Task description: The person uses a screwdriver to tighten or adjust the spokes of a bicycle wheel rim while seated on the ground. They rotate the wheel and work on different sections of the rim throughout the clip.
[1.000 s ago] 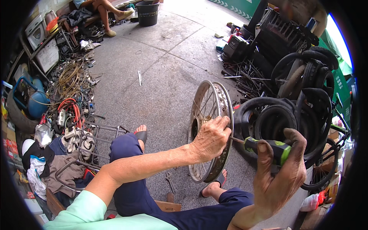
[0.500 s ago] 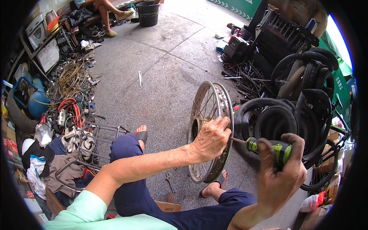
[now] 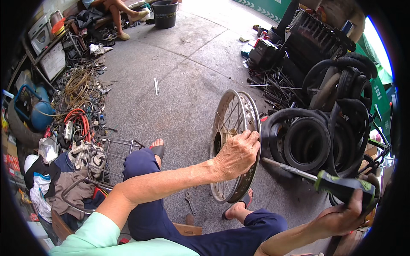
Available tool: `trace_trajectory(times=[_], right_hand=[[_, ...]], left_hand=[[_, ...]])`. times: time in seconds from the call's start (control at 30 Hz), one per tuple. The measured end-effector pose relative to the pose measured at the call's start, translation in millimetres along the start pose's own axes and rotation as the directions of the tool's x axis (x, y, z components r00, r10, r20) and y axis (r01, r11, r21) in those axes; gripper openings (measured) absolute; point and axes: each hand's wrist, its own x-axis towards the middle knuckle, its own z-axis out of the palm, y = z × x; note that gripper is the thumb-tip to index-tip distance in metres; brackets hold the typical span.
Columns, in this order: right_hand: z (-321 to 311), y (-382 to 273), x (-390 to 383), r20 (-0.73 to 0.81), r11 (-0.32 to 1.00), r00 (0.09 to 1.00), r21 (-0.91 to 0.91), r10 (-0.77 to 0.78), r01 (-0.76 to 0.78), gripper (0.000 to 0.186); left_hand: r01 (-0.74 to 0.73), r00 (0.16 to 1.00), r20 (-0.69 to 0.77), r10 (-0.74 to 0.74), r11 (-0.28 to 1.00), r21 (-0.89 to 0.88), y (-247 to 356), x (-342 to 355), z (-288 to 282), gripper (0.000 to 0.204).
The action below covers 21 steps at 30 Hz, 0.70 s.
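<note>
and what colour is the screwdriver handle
The screwdriver handle is black with bright green parts; the head view, the only one, shows it best.

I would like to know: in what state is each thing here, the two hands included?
Wheel: upright, spoked, without a tyre.
Screwdriver: held, its tip apart from the wheel.
Left hand: gripping the wheel's rim.
Right hand: closed around the screwdriver's handle.
Wrench: lying on the floor.
Tyres: piled together.
Bucket: standing upright.
</note>
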Motion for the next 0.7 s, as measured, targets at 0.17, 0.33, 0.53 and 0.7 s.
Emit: trace_trajectory(times=[0.17, 0.33, 0.53, 0.7], right_hand=[[26.6, 7.2, -35.7, 0.212, 0.670, 0.817, 0.482, 0.536, -0.564, 0.026], [49.9, 49.0, -99.0, 0.546, 0.444, 0.367, -0.010, 0.753, -0.896, 0.016], [61.6, 45.9, -142.0, 0.731, 0.680, 0.287, -0.317, 0.619, -0.661, 0.025], [64.4, 41.3, -154.3, 0.762, 0.809, 0.319, -0.429, 0.563, -0.402, 0.020]], left_hand=[[0.031, 0.996, -0.080, -0.038, 0.995, -0.093, -2.5, 2.4, 1.7, 0.019], [0.228, 0.968, -0.008, -0.251, 0.892, -0.391, -11.4, 5.8, -8.9, 0.020], [0.402, 0.897, 0.232, -0.375, 0.479, -0.780, -27.0, 5.5, -18.8, 0.019], [0.377, 0.849, 0.202, -0.488, 0.292, -0.879, -41.8, -5.1, -34.8, 0.016]])
